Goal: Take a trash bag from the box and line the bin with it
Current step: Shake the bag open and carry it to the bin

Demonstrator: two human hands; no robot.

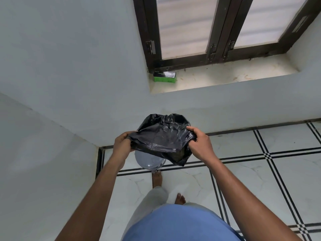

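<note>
A black trash bag is stretched between both hands above the bin. My left hand grips the bag's left edge, and my right hand grips its right edge with the thumb on top. The bag's mouth gapes open at the lower right. Under the bag stands a round grey bin on the floor in the room's corner, mostly covered by the bag. The green box of bags lies on the window sill at its left end.
White walls meet in a corner just left of the bin. A recessed window sill with dark-framed shutters lies ahead. My bare feet stand on white floor tiles with black lines, just behind the bin.
</note>
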